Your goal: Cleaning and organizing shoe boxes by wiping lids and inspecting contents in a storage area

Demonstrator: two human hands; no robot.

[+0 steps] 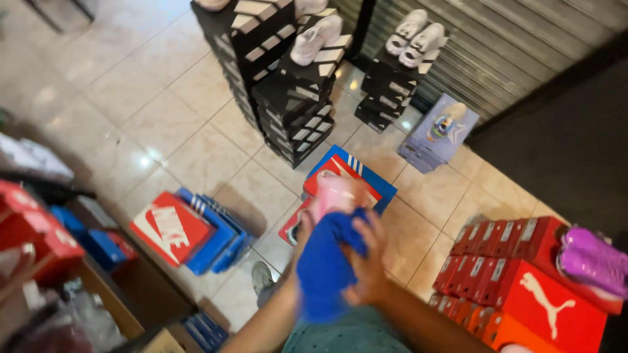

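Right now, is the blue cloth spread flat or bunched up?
Bunched up: the blue cloth is gathered between both hands against a pink shoe.

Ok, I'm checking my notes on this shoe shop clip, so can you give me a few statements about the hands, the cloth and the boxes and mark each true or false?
1. The right hand presses a blue cloth against a pale pink shoe. True.
2. The left hand is far from the pale pink shoe. False: it is at the shoe, behind the cloth, though its grip is too blurred to tell.
3. White sneakers sit on top of the black box stacks. True.
4. The purple shoes lie on the tiled floor. False: they rest on the red shoeboxes.
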